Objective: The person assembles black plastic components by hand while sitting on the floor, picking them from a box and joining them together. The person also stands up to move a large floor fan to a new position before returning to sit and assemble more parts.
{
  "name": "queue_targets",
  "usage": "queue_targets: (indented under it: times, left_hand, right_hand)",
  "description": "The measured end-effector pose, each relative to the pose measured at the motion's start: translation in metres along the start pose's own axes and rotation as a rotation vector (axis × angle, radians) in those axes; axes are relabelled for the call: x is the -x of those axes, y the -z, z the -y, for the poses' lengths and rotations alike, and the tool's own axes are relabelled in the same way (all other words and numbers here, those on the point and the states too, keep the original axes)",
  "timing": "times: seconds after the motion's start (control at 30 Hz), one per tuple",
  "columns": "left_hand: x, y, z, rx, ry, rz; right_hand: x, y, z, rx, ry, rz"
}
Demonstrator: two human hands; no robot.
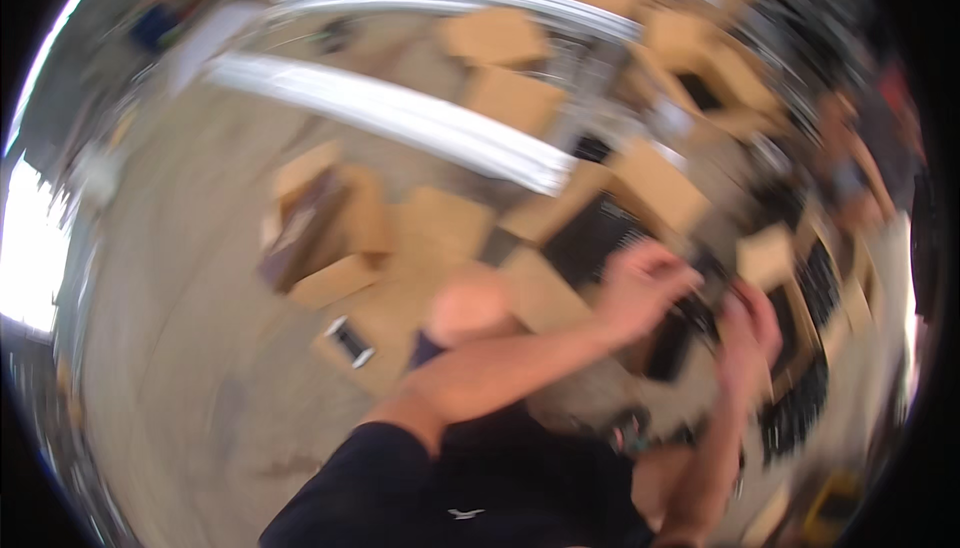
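Observation:
The whole picture is smeared by motion. My left hand (640, 290) reaches across to the right, its fingers curled together near a dark, blurred part (704, 316). To the right of that part, my right hand (748, 340) is raised with bent fingers, closed toward my left hand. What the fingers of each hand grip is too blurred to name. Just beyond my left hand stands an open cardboard box (655, 188) with black items (598, 233) in it. A black block-like thing (668, 346) lies below the hands.
Left of my knee (470, 306) sits another open carton (330, 223). A phone-like dark object with white ends (350, 342) lies on flat cardboard (425, 248). Long silvery profiles (400, 113) stretch across the floor. More cartons (700, 73) and a person (860, 163) are at the right.

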State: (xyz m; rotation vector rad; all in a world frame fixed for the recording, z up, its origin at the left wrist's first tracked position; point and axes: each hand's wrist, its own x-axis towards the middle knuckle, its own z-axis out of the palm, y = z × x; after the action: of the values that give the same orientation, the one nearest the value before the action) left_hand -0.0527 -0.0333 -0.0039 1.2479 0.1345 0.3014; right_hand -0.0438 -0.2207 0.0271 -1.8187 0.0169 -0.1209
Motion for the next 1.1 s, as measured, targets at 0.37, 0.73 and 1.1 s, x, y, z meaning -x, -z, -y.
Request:
queue_targets:
  times: [0.37, 0.73, 1.1]
  left_hand:
    - [0.013, -0.037, 0.033, 0.42, 0.224, 0.096]
    - [0.001, -0.039, 0.046, 0.27, 0.149, 0.112]
    - [-0.005, -0.037, 0.053, 0.205, 0.075, 0.154]
  right_hand:
    - [0.006, -0.001, -0.026, -0.385, 0.0, -0.009]
    - [-0.004, -0.002, -0.036, -0.378, -0.066, 0.012]
    - [-0.009, -0.004, -0.034, -0.415, -0.087, -0.024]
